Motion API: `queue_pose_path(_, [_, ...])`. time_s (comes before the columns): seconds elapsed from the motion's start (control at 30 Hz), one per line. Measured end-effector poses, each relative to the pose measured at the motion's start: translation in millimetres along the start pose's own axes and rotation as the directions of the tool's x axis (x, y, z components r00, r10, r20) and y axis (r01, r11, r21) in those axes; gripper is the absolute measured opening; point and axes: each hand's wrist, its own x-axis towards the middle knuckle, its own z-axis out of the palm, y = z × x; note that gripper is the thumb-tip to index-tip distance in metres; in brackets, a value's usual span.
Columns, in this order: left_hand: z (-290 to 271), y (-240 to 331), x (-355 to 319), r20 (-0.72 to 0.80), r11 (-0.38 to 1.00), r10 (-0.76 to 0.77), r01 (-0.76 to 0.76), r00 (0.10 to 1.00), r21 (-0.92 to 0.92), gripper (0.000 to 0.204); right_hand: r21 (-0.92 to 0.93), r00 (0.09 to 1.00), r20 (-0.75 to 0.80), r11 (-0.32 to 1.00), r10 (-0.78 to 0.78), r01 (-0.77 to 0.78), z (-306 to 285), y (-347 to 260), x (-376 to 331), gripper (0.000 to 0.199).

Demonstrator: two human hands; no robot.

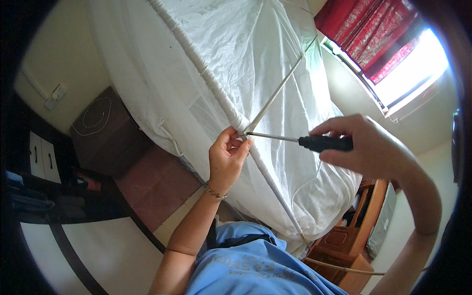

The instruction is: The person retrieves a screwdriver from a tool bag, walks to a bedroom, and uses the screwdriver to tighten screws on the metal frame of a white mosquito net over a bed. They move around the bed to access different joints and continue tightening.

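Note:
A white mosquito net (196,142) hangs over a frame of poles, with its cloth gathered along one of them. Several poles meet at a corner joint (244,132), where my left hand (227,161) is closed, fingertips pinching around it. From the right, my right hand (366,145) grips the black handle of a screwdriver (314,143). The metal shaft points left, nearly level, and its tip touches or almost touches the joint beside my left fingertips. Whether a screw sits under the tip is too small to tell. A thin pole (278,91) runs from the joint toward the window.
At left stands a dark brown cabinet (105,132) with a white cable on top, below a wall socket (56,96). A red curtain (366,29) hangs by the bright window at upper right. Wooden furniture (339,241) stands at lower right, near a thin stick (344,268).

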Motion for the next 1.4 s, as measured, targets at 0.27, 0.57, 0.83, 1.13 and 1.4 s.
queue_pose_path(0.27, [-1.7,-0.6,2.8,0.023,0.987,0.06,-0.063,0.998,0.145,0.015,-0.308,0.964,0.266,0.95,0.026,0.059,-17.4,-20.5,18.5,0.024])
queue_pose_path(0.57, [-1.0,5.6,3.2,0.022,0.991,0.055,-0.058,0.998,0.123,0.014,-0.941,0.802,0.16,0.158,-0.576,0.3,-14.8,-34.1,14.5,0.031])
queue_pose_path(0.83, [-2.3,4.3,2.7,-0.003,0.995,-0.025,0.026,1.0,0.1,0.022,-0.575,0.994,0.104,0.817,0.028,0.037,-20.1,-37.0,13.4,0.03])
queue_pose_path(1.13, [-1.6,2.8,2.1,0.013,0.996,-0.016,0.015,1.0,0.088,0.02,-0.841,0.897,0.022,0.477,-0.442,0.255,-1.7,-13.9,5.3,0.022])
queue_pose_path(1.4, [-2.1,4.1,3.0,-0.008,0.997,0.004,-0.003,1.0,0.077,0.019,-0.882,0.782,0.097,0.311,-0.615,0.354,0.6,-14.8,8.0,0.028])
